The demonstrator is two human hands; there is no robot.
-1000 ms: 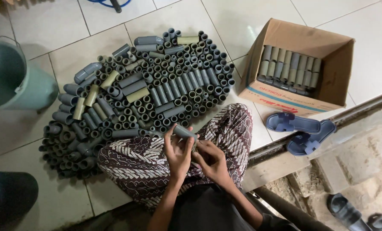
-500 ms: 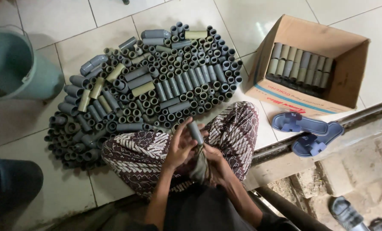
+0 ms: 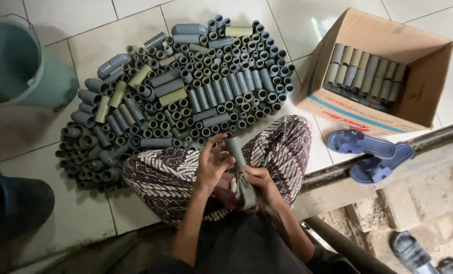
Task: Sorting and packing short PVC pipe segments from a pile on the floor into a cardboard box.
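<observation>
While the left hand (image 3: pixel 212 163) pinches the grey pipe (image 3: pixel 235 152) over the lap and the right hand (image 3: pixel 259 182) grips a rag (image 3: pixel 245 192) round its lower end, it looks light, stiff and smooth, best gripped mid-length.

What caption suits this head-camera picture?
Both hands, left hand and right hand, hold a grey pipe piece above stacked pipe pieces.

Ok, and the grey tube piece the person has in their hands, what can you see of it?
The grey tube is a short, straight, plain cylinder, apparently matte plastic like the pieces piled on the floor. It stands nearly upright, leaning slightly left, above the patterned lap. The left hand touches its upper part with the fingertips; the right hand grips its lower end together with a greyish cloth wrapped there. Its top end is hard to make out.
</observation>
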